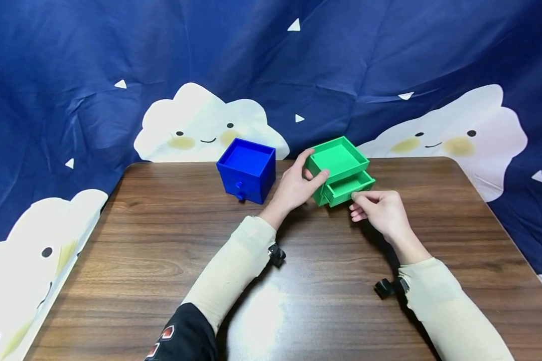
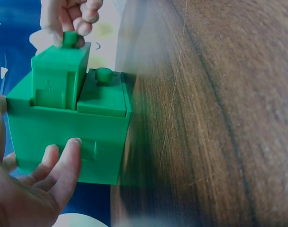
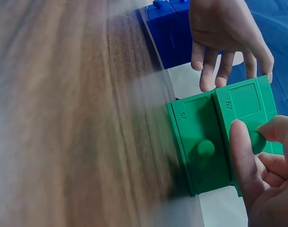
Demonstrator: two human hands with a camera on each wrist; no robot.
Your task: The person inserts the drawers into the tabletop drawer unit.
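A small green drawer box [image 1: 339, 158] with an open tray top stands near the table's back edge. Its upper drawer [image 1: 349, 187] is pulled partly out, and the inside looks bare; the lower drawer [image 2: 102, 97] sits closed. My left hand [image 1: 295, 185] holds the box by its left side, thumb near the front top edge and fingers against the side wall [image 2: 94, 163]. With thumb and index finger, my right hand [image 1: 384, 210] pinches the round knob [image 3: 257, 142] of the upper drawer. The lower knob [image 3: 205, 148] is untouched.
To the left of my left hand stands a blue drawer box [image 1: 248, 168] of similar shape, its drawers closed. Both boxes are on a brown wooden table [image 1: 171, 255]. A blue cloth [image 1: 325, 65] with clouds hangs behind the back edge.
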